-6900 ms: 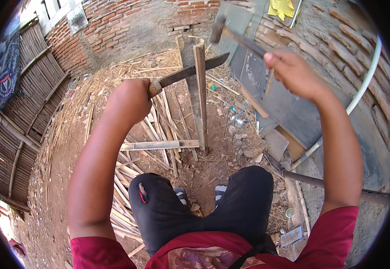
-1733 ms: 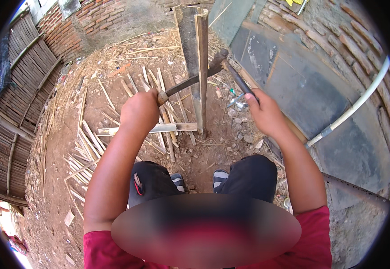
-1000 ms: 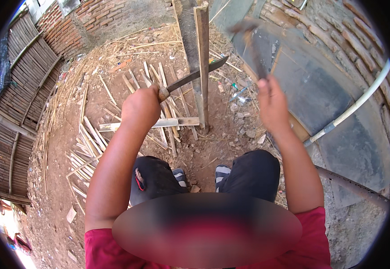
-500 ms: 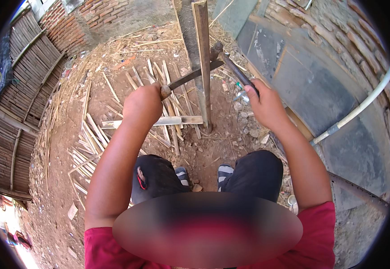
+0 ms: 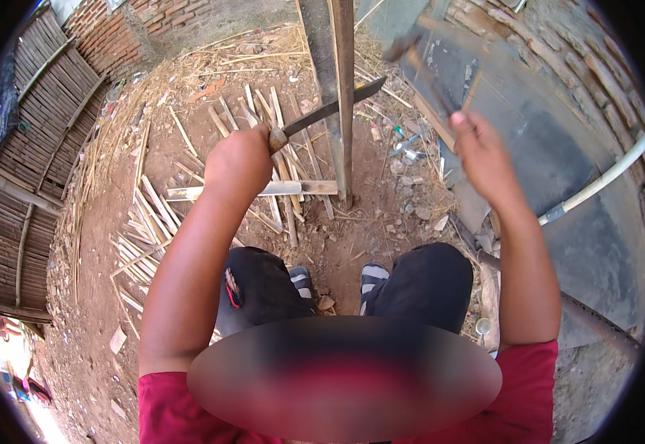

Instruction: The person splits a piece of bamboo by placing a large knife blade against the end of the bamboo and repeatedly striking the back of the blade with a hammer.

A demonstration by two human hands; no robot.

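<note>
My left hand (image 5: 239, 164) is closed around the short wooden handle of a machete (image 5: 315, 116). Its dark blade slants up to the right across a tall upright split length of wood or bamboo (image 5: 344, 96), with the tip showing past the far side. How deep the blade sits in it I cannot tell. In my closed right hand (image 5: 483, 152) is a hammer (image 5: 432, 81), raised to the right of the upright piece and apart from the blade. Motion blurs the hammer.
Cut strips (image 5: 156, 229) lie scattered on the dirt at left, with a pale flat blade-like piece (image 5: 282, 189) near the upright's foot. Dark sheets (image 5: 515, 140) lean along the right beside a pale pipe (image 5: 596, 181). A bamboo wall (image 5: 34, 140) stands at left. My knees are below.
The hammer has lifted off the blade and swung up to the right with my right hand. The upright piece has shifted slightly right; my left hand still grips the machete.
</note>
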